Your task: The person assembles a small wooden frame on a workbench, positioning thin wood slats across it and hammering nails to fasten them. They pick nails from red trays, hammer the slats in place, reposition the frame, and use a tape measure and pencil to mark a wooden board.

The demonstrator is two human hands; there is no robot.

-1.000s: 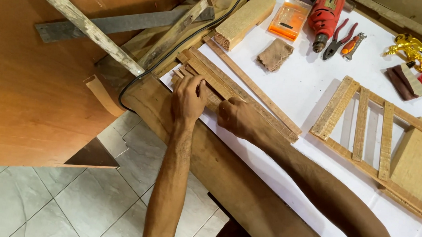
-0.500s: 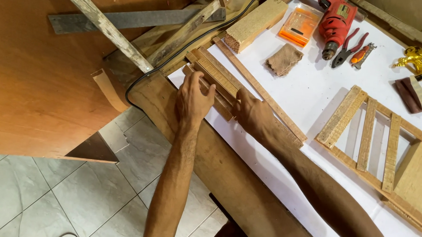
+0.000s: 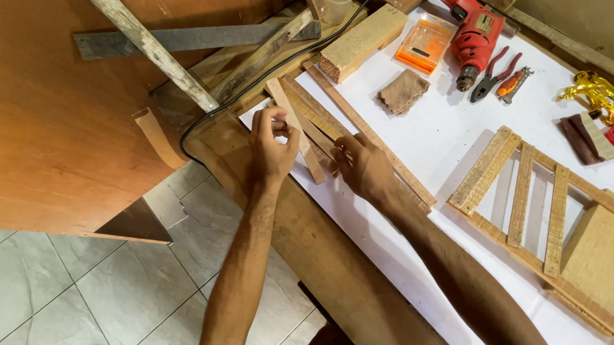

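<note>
Several thin wooden slats [image 3: 309, 115] lie side by side near the front left edge of a white-covered table [image 3: 430, 149]. My left hand [image 3: 272, 147] hovers over their near ends, fingers curled and pinched together, maybe on a slat's end. My right hand [image 3: 365, 166] rests on the slats just to the right, fingers bent down onto the wood. A longer slat [image 3: 369, 134] runs diagonally behind my right hand.
A slatted wooden frame [image 3: 524, 194] lies at the right. A wood block [image 3: 362, 42], brown cloth [image 3: 404, 91], orange case [image 3: 427, 44], red drill [image 3: 474, 35] and pliers [image 3: 490, 77] sit at the back. A brown panel [image 3: 50, 116] and tiled floor are left.
My left hand has lifted from lying flat on the slats and curled its fingers. My right hand stayed on the slats. The view shifted slightly.
</note>
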